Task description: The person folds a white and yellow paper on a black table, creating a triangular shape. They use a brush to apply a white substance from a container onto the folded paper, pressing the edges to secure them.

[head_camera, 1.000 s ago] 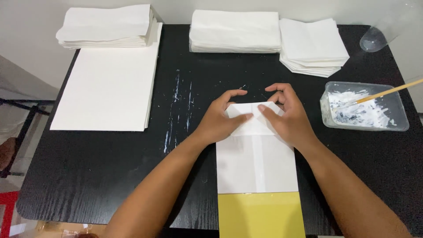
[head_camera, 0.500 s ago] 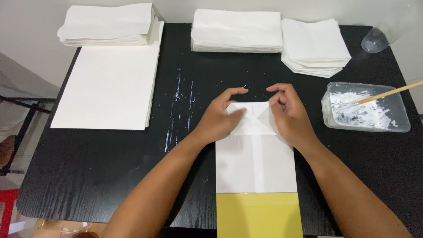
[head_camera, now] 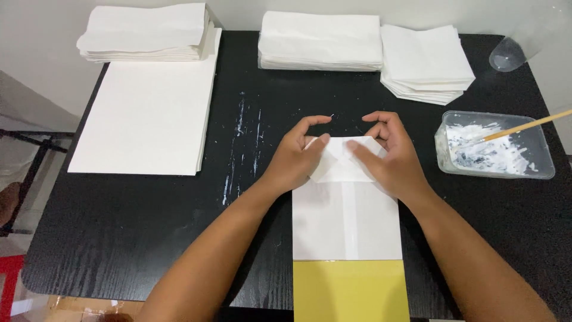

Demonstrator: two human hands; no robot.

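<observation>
A white paper bag (head_camera: 345,220) lies flat on the black table (head_camera: 149,238), its near end resting on a yellow sheet (head_camera: 350,291). The bag's far end is folded into a pointed flap (head_camera: 341,158). My left hand (head_camera: 298,158) presses the left side of that flap with thumb and fingers. My right hand (head_camera: 390,158) holds down the right side, its thumb on the fold. Both hands rest on the paper, with the fingers curled over the bag's far edge.
A clear plastic tub of white paste (head_camera: 494,146) with a wooden-handled brush (head_camera: 524,126) sits at the right. Stacks of white paper (head_camera: 322,40) and folded pieces (head_camera: 426,62) line the far edge. Large white sheets (head_camera: 146,113) lie at left. A clear cup (head_camera: 506,58) stands far right.
The folded flap at the bag's far end has been pressed flatter. Both thumbs have slid inward toward the centre of the fold.
</observation>
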